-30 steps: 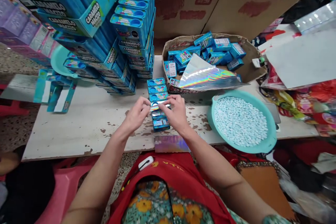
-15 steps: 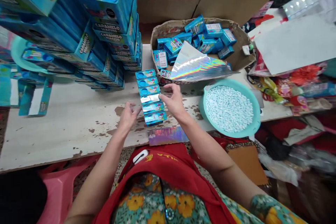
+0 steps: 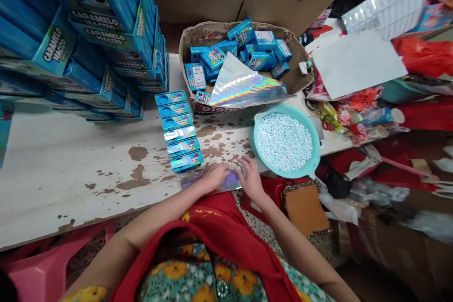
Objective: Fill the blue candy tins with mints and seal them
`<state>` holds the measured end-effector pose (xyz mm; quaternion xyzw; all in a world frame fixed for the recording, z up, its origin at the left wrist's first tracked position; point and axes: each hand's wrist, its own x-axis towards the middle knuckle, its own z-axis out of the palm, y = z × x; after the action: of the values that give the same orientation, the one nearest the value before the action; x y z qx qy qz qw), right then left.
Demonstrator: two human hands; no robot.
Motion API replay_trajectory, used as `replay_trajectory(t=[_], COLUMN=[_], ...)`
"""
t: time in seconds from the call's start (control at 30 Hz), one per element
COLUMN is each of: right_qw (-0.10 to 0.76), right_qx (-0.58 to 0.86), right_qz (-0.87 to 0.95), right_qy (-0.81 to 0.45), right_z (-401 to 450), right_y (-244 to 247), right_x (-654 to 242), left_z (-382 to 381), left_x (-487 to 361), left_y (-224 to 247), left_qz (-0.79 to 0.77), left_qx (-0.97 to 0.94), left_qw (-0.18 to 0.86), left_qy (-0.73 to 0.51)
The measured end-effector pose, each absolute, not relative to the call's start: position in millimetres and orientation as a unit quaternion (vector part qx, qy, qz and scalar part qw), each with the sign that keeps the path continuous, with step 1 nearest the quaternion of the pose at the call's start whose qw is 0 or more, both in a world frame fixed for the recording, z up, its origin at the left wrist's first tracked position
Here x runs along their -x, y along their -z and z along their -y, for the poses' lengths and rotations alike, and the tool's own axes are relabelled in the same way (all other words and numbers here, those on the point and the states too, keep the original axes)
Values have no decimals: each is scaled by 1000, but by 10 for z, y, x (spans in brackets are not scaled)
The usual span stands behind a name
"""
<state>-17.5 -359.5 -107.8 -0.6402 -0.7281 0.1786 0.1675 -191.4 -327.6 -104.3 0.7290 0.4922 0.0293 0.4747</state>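
Observation:
A shiny holographic strip [image 3: 231,181] lies flat at the front edge of the table. My left hand [image 3: 215,177] rests on it, fingers laid flat over the middle. At the strip's right end, my right hand [image 3: 250,178] has thumb and fingertips closed on its corner. Just beyond my left hand stands a row of small blue candy boxes [image 3: 180,133], lettered "Caramelo Macizo". Silvery strips lie across the tops of the nearer boxes. The far ones show a round blue cut-out on top.
A turquoise basin [image 3: 314,144] of pale blue candies stands to the right. Behind is a cut-down carton [image 3: 300,82] with blue boxes and a holographic sheet [image 3: 244,87]. Tall stacks of blue boxes [image 3: 123,52] rise at left. A white sheet [image 3: 357,63] covers clutter at right.
Both hands have left the row of boxes and come down to the holographic strip at the table's front edge. The whole view has shifted to the right.

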Motion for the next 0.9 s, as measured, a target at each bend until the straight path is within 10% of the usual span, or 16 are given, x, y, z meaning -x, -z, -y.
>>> replay_trajectory(t=[0.37, 0.9], right_qw=[2, 73], right_qx=[564, 518], right_qz=[824, 845], right_qy=[-52, -115], right_z=[3936, 3943], right_y=[1117, 798], right_x=[131, 46], left_z=[3160, 2983], left_x=[1867, 1903], left_y=[1170, 1255], left_qz=[-484, -509], left_qx=[-731, -696], left_qw=[481, 506], left_qy=[-13, -11])
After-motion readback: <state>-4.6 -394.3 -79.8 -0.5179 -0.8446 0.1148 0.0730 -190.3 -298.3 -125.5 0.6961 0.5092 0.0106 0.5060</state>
